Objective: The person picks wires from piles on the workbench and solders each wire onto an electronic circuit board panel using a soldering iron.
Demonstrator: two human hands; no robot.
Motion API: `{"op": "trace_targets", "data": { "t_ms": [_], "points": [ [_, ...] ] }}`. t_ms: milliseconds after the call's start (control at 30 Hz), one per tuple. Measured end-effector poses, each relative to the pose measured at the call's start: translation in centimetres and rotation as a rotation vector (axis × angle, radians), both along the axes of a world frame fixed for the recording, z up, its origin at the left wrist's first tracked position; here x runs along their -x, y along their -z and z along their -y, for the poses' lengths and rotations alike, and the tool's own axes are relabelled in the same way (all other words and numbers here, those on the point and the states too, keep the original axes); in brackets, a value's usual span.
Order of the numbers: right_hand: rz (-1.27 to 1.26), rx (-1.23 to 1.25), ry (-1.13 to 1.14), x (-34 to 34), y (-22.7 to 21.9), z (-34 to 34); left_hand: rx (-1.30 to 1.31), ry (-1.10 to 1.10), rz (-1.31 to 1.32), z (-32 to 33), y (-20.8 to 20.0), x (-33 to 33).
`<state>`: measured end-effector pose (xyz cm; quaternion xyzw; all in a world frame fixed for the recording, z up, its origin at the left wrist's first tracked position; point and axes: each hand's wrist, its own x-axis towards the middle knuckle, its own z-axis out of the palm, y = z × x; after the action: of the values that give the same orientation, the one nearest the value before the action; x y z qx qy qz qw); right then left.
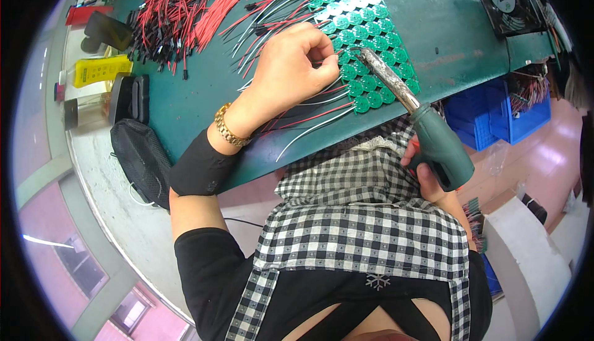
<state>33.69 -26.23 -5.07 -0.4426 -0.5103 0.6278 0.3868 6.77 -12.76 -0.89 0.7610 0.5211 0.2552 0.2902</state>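
Note:
My left hand is closed in a pinch at the left edge of a panel of round green circuit boards. A thin wire appears between its fingertips, though the fingers partly hide it. My right hand is wrapped round the dark green handle of a soldering gun. The gun's scorched metal barrel points up and left, its tip over the panel close to my left fingertips. Red and white wires trail leftward from boards along that edge, above and below my left hand.
Loose red wires and a heap of black-connector leads lie at the back left of the green table. A black fan stands back right. Blue bins sit beyond the table's right front edge. A black mesh pouch lies left.

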Motion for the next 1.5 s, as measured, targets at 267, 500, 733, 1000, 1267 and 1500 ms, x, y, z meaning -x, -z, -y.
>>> {"op": "trace_targets", "data": {
  "t_ms": [267,500,733,1000,1267,1500],
  "points": [
    [0.049,0.003,-0.037,0.0,-0.5,-0.6,-0.010,0.001,-0.008,0.0,0.0,-0.3],
    [-0.050,-0.067,0.004,0.5,-0.4,-1.1,-0.033,0.004,-0.033,-1.1,-0.7,-0.6],
    [-0.235,-0.062,0.034,-0.5,-0.1,-1.0,0.046,-0.061,-0.001,-0.4,-0.8,-0.8],
    [-0.163,-0.070,-0.044,0.1,-1.1,-0.8,0.023,-0.023,0.027,-0.2,-1.3,0.2],
    [-0.141,0.091,0.151,2.7,-3.2,2.5,-0.156,0.029,-0.025,1.8,-3.0,2.6],
    [-0.158,0.048,0.224,4.7,-6.0,3.3,-0.372,-0.313,-0.304,-1.0,-7.1,9.0]
  ]
}}
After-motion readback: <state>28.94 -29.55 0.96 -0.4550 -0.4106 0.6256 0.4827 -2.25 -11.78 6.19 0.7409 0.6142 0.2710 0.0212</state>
